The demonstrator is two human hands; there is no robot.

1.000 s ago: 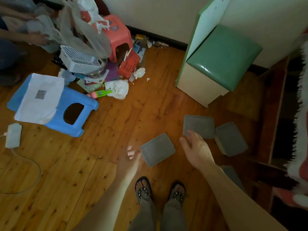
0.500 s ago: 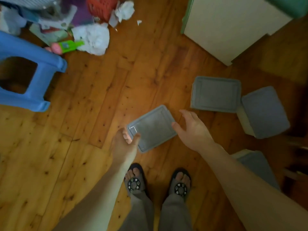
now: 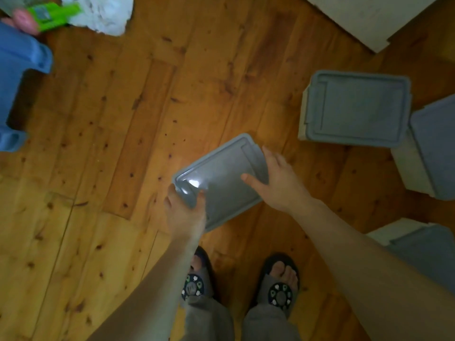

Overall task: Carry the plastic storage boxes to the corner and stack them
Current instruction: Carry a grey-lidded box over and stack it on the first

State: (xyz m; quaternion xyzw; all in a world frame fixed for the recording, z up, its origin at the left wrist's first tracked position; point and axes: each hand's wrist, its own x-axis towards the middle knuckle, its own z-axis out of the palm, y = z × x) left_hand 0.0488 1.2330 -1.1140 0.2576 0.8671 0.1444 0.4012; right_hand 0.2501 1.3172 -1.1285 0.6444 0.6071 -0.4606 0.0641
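Observation:
A grey-lidded plastic storage box [image 3: 221,178] sits on the wooden floor just ahead of my feet, turned at an angle. My left hand [image 3: 183,212] grips its near left corner, thumb on the lid. My right hand [image 3: 280,180] is on its right edge, thumb lying across the lid and fingers over the side. A second grey-lidded box [image 3: 357,109] stands to the right. A third [image 3: 433,153] is beside it at the frame's right edge. A fourth [image 3: 423,247] lies partly behind my right forearm.
A blue plastic stool [image 3: 17,77] lies at the left edge. A green and pink item [image 3: 46,13] and crumpled white paper [image 3: 103,13] are at the top left. The pale base of a seat cabinet [image 3: 369,16] fills the top right. My sandalled feet [image 3: 280,289] stand below the box.
My head has dropped closer to the floor. Both hands went from hovering beside the nearest box to gripping its left corner and right edge.

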